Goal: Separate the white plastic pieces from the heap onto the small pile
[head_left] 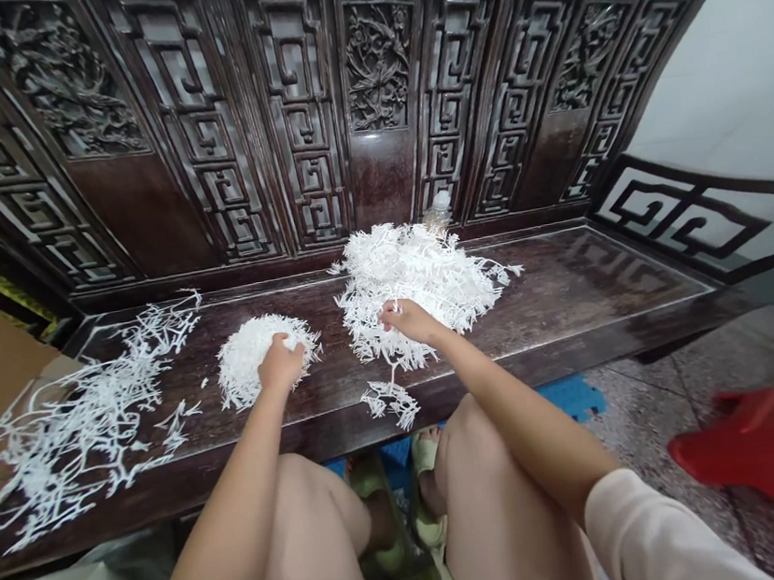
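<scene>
The **left hand** (281, 361) rests cupped on a small domed mound of white, finely branched sprigs (246, 373) near the front edge of the dark carved wooden bench seat (556, 283). The **right hand** (409, 322) lies curled on the near side of a larger heap of white sprigs (413, 273) at mid-seat; any pinch cannot be told. Long white branching stems (86, 430) lie toward the left end.

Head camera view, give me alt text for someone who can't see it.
Two bare hands rest on heaps of white branching sprigs on a dark carved wooden bench: the left hand on a small rounded heap, the right hand on a larger heap. More loose sprigs lie spread out to the left, below the bench's fretwork back.
</scene>
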Demonstrator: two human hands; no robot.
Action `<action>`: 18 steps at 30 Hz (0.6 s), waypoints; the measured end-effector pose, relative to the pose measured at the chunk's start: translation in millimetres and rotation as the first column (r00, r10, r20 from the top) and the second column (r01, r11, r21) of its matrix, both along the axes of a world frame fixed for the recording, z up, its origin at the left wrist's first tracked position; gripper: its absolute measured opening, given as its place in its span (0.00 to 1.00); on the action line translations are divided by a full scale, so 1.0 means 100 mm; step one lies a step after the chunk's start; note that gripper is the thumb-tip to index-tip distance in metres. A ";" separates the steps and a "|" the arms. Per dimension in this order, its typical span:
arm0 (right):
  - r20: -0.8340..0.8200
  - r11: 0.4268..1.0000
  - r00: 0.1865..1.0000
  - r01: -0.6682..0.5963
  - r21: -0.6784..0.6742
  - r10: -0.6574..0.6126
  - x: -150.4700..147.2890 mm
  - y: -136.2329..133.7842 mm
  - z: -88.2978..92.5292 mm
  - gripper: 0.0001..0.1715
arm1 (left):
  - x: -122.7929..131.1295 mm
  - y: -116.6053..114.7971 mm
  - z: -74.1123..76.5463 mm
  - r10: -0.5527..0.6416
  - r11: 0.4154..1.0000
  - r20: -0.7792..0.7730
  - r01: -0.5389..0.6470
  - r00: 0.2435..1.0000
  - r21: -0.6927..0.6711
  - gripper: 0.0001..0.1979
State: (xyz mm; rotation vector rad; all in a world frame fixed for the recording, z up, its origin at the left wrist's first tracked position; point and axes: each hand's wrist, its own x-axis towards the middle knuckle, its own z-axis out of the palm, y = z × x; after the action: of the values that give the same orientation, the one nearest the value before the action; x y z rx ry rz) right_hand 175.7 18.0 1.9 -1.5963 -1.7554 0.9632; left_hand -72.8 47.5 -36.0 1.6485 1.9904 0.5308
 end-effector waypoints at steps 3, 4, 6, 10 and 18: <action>-0.032 0.998 0.998 -0.049 0.028 0.050 -0.18 -0.02 0.06 0.14 | -0.06 0.00 -0.02 0.091 0.994 -0.106 -0.083 0.990 0.072 0.23; -0.036 0.998 0.997 -0.061 0.026 0.062 -0.21 -0.02 0.07 0.13 | -0.02 -0.03 0.01 0.055 0.994 -0.091 -0.046 0.994 0.103 0.21; -0.042 0.996 0.996 -0.083 0.021 0.084 -0.24 -0.03 0.07 0.12 | 0.11 -0.12 0.11 -0.149 0.982 0.016 0.146 0.989 0.116 0.17; -0.064 0.992 0.991 -0.115 0.043 0.118 -0.25 -0.03 0.06 0.12 | 0.46 -0.31 0.28 -0.572 0.821 0.173 0.560 0.802 0.114 0.20; -0.066 0.984 0.983 -0.168 0.057 0.172 -0.23 -0.02 0.03 0.11 | 0.68 -0.43 0.29 -0.645 0.748 -0.019 0.637 0.764 0.189 0.15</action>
State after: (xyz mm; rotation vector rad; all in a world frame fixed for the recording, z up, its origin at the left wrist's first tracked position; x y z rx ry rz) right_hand 152.3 15.8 4.9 -1.3805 -1.8751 1.0323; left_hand -5.1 4.7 -7.4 2.2591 1.2216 0.4841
